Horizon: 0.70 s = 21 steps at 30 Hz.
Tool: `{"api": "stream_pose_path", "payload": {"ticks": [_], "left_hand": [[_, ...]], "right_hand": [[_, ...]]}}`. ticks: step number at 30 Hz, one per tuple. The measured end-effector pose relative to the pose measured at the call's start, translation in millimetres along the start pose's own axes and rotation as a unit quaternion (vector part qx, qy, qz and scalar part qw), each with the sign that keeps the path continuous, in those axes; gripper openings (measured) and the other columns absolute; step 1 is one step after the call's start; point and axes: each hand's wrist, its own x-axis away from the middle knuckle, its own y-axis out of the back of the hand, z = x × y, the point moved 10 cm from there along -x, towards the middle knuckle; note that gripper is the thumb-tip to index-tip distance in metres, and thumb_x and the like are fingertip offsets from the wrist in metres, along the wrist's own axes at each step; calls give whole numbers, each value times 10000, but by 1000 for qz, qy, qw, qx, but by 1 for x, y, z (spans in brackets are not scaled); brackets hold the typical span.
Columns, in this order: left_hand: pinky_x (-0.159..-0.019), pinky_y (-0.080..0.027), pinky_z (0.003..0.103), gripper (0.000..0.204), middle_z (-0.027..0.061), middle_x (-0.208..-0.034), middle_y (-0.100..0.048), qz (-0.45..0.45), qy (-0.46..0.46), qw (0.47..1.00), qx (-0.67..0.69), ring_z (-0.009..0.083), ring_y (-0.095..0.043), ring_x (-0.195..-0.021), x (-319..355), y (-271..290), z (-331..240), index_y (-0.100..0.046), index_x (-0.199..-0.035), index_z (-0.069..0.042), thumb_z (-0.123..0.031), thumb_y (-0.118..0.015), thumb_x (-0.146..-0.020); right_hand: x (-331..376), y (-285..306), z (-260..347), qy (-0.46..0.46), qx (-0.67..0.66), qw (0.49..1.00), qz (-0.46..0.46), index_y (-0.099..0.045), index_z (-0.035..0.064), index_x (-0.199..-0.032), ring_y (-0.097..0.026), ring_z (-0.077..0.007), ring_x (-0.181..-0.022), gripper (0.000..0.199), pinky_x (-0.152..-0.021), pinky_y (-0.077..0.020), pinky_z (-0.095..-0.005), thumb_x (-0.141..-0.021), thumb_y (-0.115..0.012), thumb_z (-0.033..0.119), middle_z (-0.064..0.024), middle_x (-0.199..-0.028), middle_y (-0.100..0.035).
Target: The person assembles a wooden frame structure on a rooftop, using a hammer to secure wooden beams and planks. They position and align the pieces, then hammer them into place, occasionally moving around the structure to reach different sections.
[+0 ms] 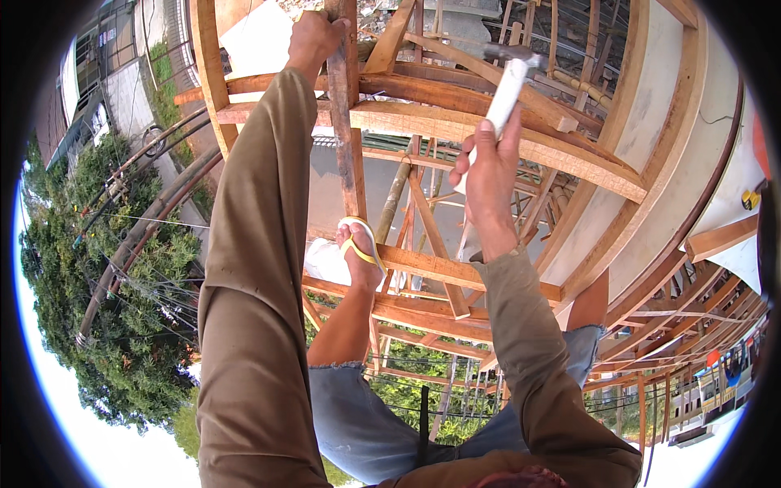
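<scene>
Open timber frame (209,73), sawn pcs w/ gaps btwn, carries it all. Dark narrow board (340,122) lies across upper curved beam (447,122), lower end nr flip-flop (373,244), wht w/ ylw strap; foot (355,254) in it is at lower x-beam (439,267).

Metal is being shown on hammer head (516,55), w/ smooth finish on hammer handle (508,91). Rough, matt wood is being seen on strip (340,106) & beam (439,120). Matt cloth's being seen in sleeve (254,244) & shorts (362,415), w/ frayed hems.
</scene>
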Motion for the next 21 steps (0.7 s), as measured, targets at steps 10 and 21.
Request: {"api": "stream_pose_path", "payload": {"ticks": [10, 21], "left_hand": [[-836, -538, 491, 509, 239, -921, -713, -12, -19, 999, -43, 434, -689, -928, 4, 3, -11, -710, -1008, -13, -508, -658, -903], [-868, -536, 489, 479, 240, -1024, -715, 32, 20, 999, -10, 426, -683, -995, 3, 0, -5, -727, -1022, -19, -477, -698, -883]], "right_hand": [[16, -66, -114, -208, -21, 965, 157, -68, 285, -1599, -437, -104, -511, 681, -385, -413, -270, -1048, -456, 187, -18, -785, -450], [-15, 8, -2, -85, -39, 996, -12, -81, 199, -1619, -462, -95, -518, 608, -386, -420, -274, -1083, -368, 207, -46, -796, -476]]}}
